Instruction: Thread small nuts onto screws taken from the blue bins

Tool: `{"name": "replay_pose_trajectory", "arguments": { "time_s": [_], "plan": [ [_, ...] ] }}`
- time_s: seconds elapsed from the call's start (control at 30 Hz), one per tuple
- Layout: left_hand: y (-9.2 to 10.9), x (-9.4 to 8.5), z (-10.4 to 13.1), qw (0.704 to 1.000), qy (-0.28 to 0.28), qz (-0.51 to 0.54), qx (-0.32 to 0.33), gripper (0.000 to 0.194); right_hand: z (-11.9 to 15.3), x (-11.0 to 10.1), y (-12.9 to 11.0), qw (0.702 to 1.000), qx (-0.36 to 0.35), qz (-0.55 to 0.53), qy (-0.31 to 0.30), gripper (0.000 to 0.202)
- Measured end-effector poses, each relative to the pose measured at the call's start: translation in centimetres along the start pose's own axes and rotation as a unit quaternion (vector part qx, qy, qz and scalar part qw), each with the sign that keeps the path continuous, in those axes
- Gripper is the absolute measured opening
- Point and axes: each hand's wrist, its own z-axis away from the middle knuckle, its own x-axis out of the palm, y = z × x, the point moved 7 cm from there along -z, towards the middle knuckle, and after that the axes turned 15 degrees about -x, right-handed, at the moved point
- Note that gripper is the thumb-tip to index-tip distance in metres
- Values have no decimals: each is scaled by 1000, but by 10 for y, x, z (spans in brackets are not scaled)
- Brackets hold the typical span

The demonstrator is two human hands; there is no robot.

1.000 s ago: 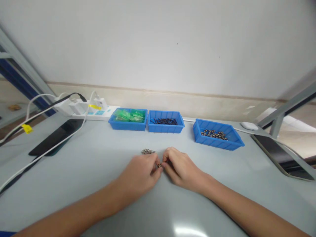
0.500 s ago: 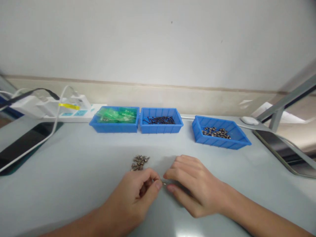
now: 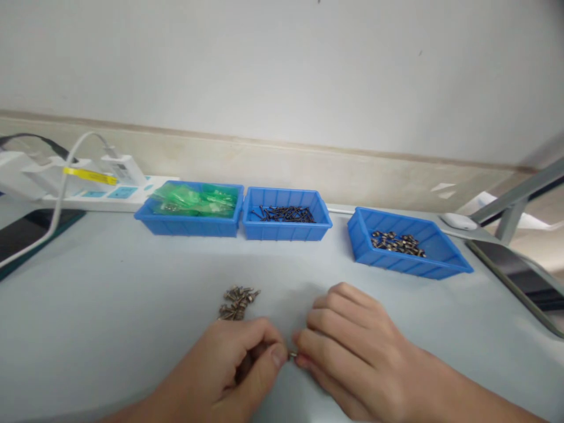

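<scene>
The left hand (image 3: 240,370) is positioned at the near center of the gray table (image 3: 176,294), with its thumb and index finger pinched together on one end of a small metal part (image 3: 292,355). The right hand (image 3: 361,358) is located to its right; its thumb and index finger are closed at the opposite end of the same part, which spans the narrow space between the two sets of fingertips. The remaining fingers of the right hand are curled side by side. The type of part cannot be determined, as the fingers cover most of it. A pile of metal fasteners (image 3: 238,302) lies on the table just beyond the left hand. Three blue containers are arranged along the far side: the left bin (image 3: 189,227) contains green plastic bags (image 3: 194,201), the middle bin (image 3: 286,232) contains dark screws (image 3: 286,214), and the right bin (image 3: 412,267), set at an angle, contains small metal pieces (image 3: 399,243). A white power strip (image 3: 127,197) is located at the far left, and a dark phone (image 3: 520,276) lies at the right.
</scene>
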Motion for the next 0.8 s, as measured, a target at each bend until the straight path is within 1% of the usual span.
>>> {"name": "replay_pose_trajectory", "arguments": {
  "time_s": [0.03, 0.07, 0.1, 0.13, 0.17, 0.2, 0.23, 0.27, 0.33, 0.43, 0.53, 0.67, 0.73, 0.8],
  "plan": [
    [0, 0, 0, 1000, 1, -2, 3, 32, 3, -9, 7, 999, 10, 34, 17, 9],
    [-1, 0, 1, 1000, 2, -4, 7, 32, 9, -20, 19, 995, 41, 76, 43, 12],
    [0, 0, 2, 1000, 3, -6, 11, 31, 19, -32, 34, 983, 99, 137, 71, 13],
    [0, 0, 3, 1000, 5, -9, 13, 30, 34, -45, 52, 952, 192, 220, 95, 12],
    [1, 1, 5, 1000, 7, -13, 15, 29, 50, -53, 68, 917, 271, 277, 96, 16],
    [2, 1, 6, 1000, 12, -18, 17, 29, 63, -55, 82, 891, 329, 303, 80, 22],
    [3, 1, 8, 999, 18, -23, 18, 28, 75, -54, 94, 874, 366, 313, 59, 26],
    [5, 2, 10, 999, 23, -26, 22, 27, 82, -50, 103, 861, 387, 328, 32, 28],
    [10, 2, 13, 998, 36, -37, 35, 23, 87, -42, 112, 861, 377, 340, 18, 30],
    [15, 7, 17, 996, 30, -58, 65, 18, 81, -32, 116, 872, 360, 332, 12, 36],
    [17, 10, 19, 994, 28, -70, 85, 16, 71, -26, 121, 876, 371, 310, 0, 39],
    [15, 9, 19, 991, 36, -74, 105, 14, 59, -20, 131, 880, 393, 268, 6, 37],
    [14, 11, 15, 991, 18, -70, 115, 13, 53, -13, 135, 885, 395, 247, 11, 37],
    [10, 16, 10, 989, -23, -63, 129, 14, 49, -7, 138, 891, 391, 232, 17, 37]
  ]
}}
